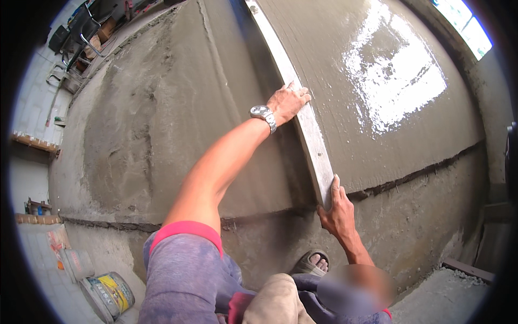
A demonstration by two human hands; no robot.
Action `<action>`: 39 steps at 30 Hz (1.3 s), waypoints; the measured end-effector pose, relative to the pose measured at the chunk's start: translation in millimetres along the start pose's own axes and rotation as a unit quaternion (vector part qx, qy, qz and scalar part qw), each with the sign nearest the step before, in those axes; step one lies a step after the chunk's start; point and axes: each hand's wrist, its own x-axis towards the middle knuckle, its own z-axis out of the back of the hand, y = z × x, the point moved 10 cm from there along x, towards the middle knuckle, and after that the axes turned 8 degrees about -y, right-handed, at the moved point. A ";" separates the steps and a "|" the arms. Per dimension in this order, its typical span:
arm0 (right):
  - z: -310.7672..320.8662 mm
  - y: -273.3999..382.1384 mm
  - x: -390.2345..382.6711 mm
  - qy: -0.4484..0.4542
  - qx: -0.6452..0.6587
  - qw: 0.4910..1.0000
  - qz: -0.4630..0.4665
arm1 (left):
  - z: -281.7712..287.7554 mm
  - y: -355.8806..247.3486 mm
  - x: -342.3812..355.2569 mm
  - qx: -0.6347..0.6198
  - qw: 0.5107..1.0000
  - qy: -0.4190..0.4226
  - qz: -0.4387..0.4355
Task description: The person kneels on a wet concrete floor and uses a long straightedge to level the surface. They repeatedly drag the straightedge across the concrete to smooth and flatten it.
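A long pale straightedge (318, 151) lies across the wet grey mortar (334, 48), running from the far middle toward me. Its near end is in my right hand (338, 213), the thumb on one side and fingers on the other. Farther along, my left hand (288, 101) has its fingers hooked over the top, with a metal watch (262, 113) on that wrist. Right of the straightedge the mortar looks smooth and shiny with water. On its left the surface (124, 129) is duller, with ridges and rough streaks.
A dark broken edge (415, 174) of the mortar layer crosses in front of me. My sandalled foot (315, 262) stands on the near side of it. Buckets (110, 294) are at the lower left, and a black chair (81, 32) stands far left. Walls border both sides.
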 end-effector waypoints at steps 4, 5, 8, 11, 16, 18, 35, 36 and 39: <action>-0.6 3.5 -22.7 0.006 0.010 1.000 0.011 | 7.1 -11.9 -22.0 -0.010 0.999 -0.033 -0.017; 0.1 0.3 -31.6 0.006 0.007 1.000 0.010 | 6.5 -20.4 -25.6 -0.002 1.000 -0.018 -0.023; -0.6 -1.3 -42.4 0.002 0.005 1.000 0.001 | 8.7 -30.8 -33.9 0.017 0.999 0.001 -0.041; -2.6 4.7 -29.2 -0.021 0.009 0.999 0.028 | 3.6 -13.9 -25.4 0.000 1.000 -0.014 -0.023; -13.1 17.4 22.5 -0.016 0.000 1.000 0.018 | -6.2 36.0 -0.7 0.007 0.999 0.004 0.039; -14.4 20.4 36.3 -0.021 -0.005 1.000 0.018 | -8.6 47.2 4.3 0.003 0.999 -0.001 0.052; 2.3 -0.4 -53.5 0.014 0.023 1.000 -0.010 | 18.8 -32.7 -37.4 -0.058 0.988 0.090 -0.113; 2.2 -2.7 -59.6 0.022 0.023 0.999 -0.019 | 21.7 -37.3 -40.3 -0.058 0.987 0.061 -0.139; 6.1 -3.4 -69.1 0.017 0.032 0.999 -0.027 | 23.4 -45.6 -42.3 -0.014 0.978 0.120 -0.172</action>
